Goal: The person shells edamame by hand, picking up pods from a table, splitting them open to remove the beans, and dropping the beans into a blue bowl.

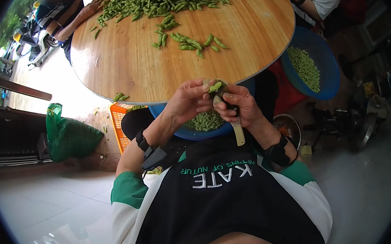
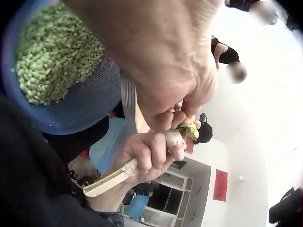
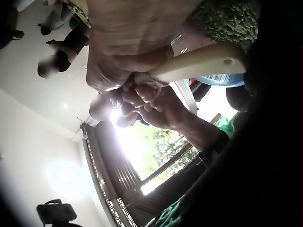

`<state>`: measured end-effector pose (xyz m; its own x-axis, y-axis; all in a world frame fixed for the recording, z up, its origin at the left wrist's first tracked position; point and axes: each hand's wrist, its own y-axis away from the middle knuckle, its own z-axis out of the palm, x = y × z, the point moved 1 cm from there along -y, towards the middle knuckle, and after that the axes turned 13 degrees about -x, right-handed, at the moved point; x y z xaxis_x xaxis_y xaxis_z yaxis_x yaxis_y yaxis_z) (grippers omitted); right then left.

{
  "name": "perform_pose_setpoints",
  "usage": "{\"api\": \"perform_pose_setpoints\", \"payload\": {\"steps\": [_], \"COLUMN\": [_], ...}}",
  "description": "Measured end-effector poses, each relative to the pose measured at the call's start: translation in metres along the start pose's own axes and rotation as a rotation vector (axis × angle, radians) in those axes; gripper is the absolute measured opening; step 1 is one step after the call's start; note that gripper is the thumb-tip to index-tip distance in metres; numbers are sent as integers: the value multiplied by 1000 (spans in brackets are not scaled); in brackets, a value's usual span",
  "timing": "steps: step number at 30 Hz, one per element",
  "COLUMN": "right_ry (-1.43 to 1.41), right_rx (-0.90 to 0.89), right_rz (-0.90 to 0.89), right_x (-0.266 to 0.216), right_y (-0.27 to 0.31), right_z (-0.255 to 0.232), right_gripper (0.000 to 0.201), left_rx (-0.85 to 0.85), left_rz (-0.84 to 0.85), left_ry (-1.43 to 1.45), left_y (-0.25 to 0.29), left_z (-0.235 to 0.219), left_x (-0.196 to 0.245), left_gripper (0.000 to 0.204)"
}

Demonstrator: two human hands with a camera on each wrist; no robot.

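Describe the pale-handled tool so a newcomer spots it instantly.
Start at the round table, then the right hand at its near edge. The tool is gripped there, its cream handle pointing toward the shirt; that straight handle sets it apart from the green pod.

Green pod (image 1: pixel 215 87), cream handle (image 1: pixel 238 134), blue basin (image 2: pixel 78 116), wood-grained brown table (image 1: pixel 135 68)

the shirt (image 1: pixel 239 212) bears white "kate" and green "of nutur".

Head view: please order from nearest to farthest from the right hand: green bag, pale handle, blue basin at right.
1. Pale handle: in the right hand.
2. Blue basin: forward, to the right.
3. Green bag: far left.
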<state>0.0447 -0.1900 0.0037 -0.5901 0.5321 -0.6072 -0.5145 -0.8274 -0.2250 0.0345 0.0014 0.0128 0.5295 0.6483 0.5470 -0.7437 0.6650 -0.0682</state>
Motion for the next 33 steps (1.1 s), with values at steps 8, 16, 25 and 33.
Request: {"api": "perform_pose_setpoints", "payload": {"steps": [8,16,25,33], "right_ry": [-133,-137,1356,1685], "right_rx": [156,173,468,315], "right_rz": [-5,-38,-293,-317], "right_x": [7,13,13,11], "right_y": [-5,-7,-16,-17], "right_z": [-2,2,-2,6], "right_gripper": [31,27,27,34], "left_rx": [282,439,597,597], "left_rz": [472,403,259,164], "left_ry": [-1908,-1421,-1342,-1558], "left_y": [0,2,3,15], "left_z": [14,12,12,29], "left_x": [4,-4,-25,-27], "left_gripper": [17,13,15,9]}}
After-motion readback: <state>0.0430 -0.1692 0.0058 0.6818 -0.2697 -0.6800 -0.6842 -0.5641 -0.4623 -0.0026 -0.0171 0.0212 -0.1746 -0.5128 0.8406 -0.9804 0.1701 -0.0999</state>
